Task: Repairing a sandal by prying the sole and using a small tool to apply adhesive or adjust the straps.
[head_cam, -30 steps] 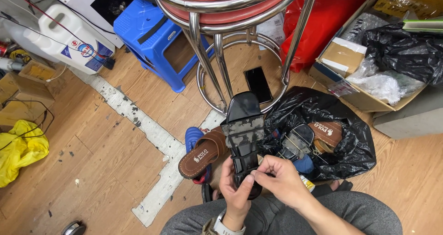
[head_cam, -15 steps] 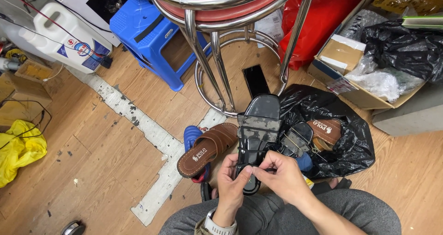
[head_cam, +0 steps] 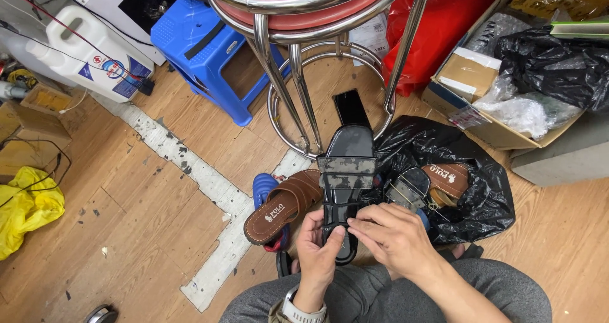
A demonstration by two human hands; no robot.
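I hold a glossy black strappy sandal (head_cam: 346,164) upright over my lap, its toe pointing away from me. My left hand (head_cam: 316,254) grips its heel end from below. My right hand (head_cam: 392,235) pinches the sandal's lower straps from the right, fingers closed on it. A brown sandal (head_cam: 281,205) lies on the floor just left of my hands, resting on a blue shoe (head_cam: 263,188). To the right, a black plastic bag (head_cam: 457,196) holds another brown sandal (head_cam: 445,177) and a dark sandal (head_cam: 409,190).
A chrome stool with a red seat (head_cam: 304,63) stands right ahead. A blue plastic stool (head_cam: 203,50) and a white jug (head_cam: 89,50) sit at the back left. A cardboard box (head_cam: 488,94) with bags is at the right. A yellow bag (head_cam: 28,209) lies far left.
The sandal has turned from tilted to straight upright in my hands. My right hand has slid down onto its lower straps.
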